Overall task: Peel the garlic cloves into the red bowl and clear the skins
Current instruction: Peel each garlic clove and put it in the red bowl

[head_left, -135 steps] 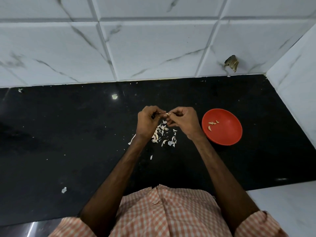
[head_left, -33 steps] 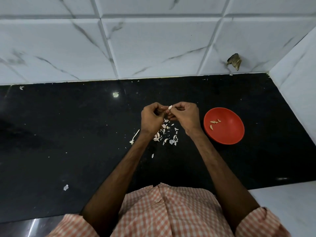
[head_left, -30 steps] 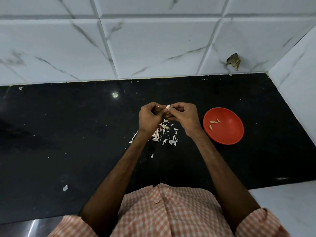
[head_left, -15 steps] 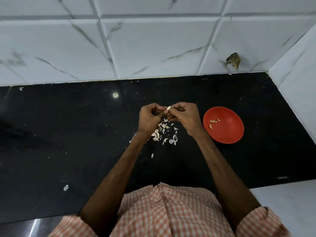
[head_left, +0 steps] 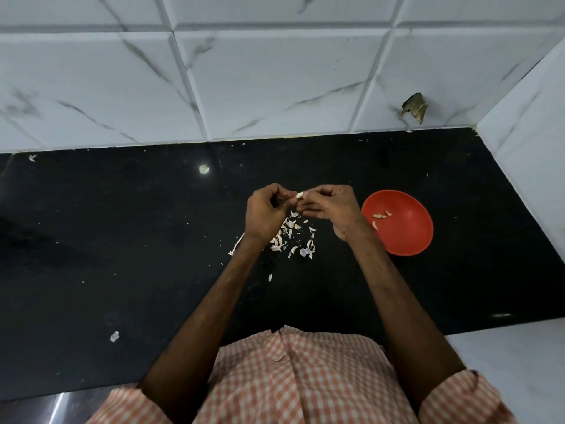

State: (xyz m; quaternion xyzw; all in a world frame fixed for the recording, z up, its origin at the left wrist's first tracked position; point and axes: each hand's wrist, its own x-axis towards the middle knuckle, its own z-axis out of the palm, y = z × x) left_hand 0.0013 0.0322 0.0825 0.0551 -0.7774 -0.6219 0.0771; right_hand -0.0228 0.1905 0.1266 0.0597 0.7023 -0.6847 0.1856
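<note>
Black counter: red bowl, garlic skins

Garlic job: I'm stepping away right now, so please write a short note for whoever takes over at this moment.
Hands: left hand and right hand both pinch one garlic clove between their fingertips, above the skins.
Things: red bowl sits on the black counter, right of the hands, with a few peeled cloves inside. Skins lie scattered under the hands, and a stray flake lies farther left.
Done: a few cloves peeled.
Left: finish this clove, drop it in the bowl, clear the skins.
</note>
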